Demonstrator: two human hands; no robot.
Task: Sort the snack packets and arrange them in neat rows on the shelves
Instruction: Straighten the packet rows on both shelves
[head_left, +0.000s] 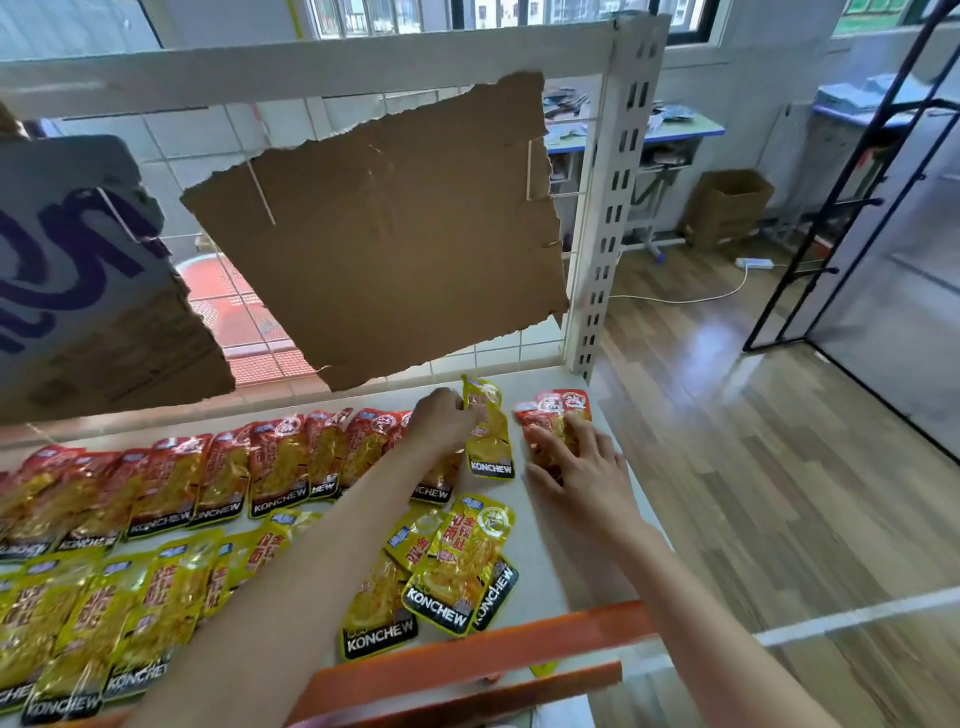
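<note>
Red packets rowed at shelf back, yellow packets in front, few loose.

two bare forearms, no sleeves visible; left hand and right hand without rings, watch or gloves.

Packet rows lie on shelf, cardboard behind.

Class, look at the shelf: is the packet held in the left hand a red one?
No, the left hand pinches a yellow packet beside the red row.
</note>
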